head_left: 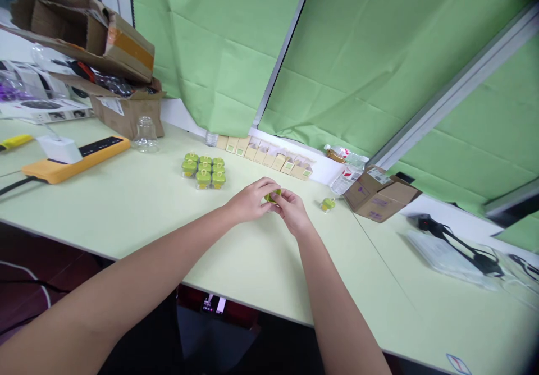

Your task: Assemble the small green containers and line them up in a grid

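Over the middle of the pale table, my left hand (255, 199) and my right hand (292, 211) meet around a small container with a green lid (273, 196). Fingers of both hands close on it and hide most of its body. To the left stands a tight group of similar small clear containers with green lids (204, 168), yellow showing inside. One more green-lidded container (327, 204) sits by itself to the right of my right hand.
Small cardboard boxes (269, 155) line the table's back edge. Plastic bottles (345, 178) and a cardboard box (379, 195) stand at right. A yellow power strip (80, 159), a clear jar (146, 135) and stacked cartons (126, 111) occupy the left. Black cables (458, 246) lie far right.
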Available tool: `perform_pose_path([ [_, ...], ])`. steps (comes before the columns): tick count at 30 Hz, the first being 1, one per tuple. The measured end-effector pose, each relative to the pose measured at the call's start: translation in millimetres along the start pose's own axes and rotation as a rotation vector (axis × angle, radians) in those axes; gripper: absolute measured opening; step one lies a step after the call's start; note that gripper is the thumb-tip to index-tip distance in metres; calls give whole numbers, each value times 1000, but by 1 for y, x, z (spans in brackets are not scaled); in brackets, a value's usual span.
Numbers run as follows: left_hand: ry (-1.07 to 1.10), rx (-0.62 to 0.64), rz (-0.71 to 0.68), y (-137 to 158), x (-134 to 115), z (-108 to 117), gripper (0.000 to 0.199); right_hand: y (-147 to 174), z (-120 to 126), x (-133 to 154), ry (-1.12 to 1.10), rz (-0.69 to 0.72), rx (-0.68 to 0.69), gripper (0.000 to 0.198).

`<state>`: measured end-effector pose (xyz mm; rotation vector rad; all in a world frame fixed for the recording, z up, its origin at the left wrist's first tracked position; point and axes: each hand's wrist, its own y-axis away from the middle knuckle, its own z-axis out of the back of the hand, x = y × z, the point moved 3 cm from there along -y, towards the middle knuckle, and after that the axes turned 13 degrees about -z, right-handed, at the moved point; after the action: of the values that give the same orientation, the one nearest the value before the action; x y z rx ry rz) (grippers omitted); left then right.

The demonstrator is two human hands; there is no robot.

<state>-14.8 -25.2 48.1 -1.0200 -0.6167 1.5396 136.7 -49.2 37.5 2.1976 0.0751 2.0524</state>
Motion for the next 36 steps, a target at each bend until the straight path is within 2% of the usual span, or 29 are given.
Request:
perform_pose_path([
  [8,-11,-29,-13,-2,-5,2,47,1,-2,5,27,58,12,33],
  [15,7,-11,-4,-4,-7,1,46,1,0,2,13,41,39,30],
  [22,-6,-32,56,-5,-8,2,46,4,-3,6,-38,38,56,29],
  [25,73,-72,106,-3,-5,0,50,5,-5,8,-87,6,77,26],
  [28,311,-164,237,-3,2,-2,48,6,-4,10,-118,-11,82,27],
  [32,740,-364,573,-3,16,-4,28,7,-2,12,-126,-21,84,31],
  [34,871,-380,682,-3,18,-5,25,8,-4,12,-128,-11,90,31],
  [36,968,-343,754,-3,17,-6,27,9,-8,12,-134,10,97,31],
])
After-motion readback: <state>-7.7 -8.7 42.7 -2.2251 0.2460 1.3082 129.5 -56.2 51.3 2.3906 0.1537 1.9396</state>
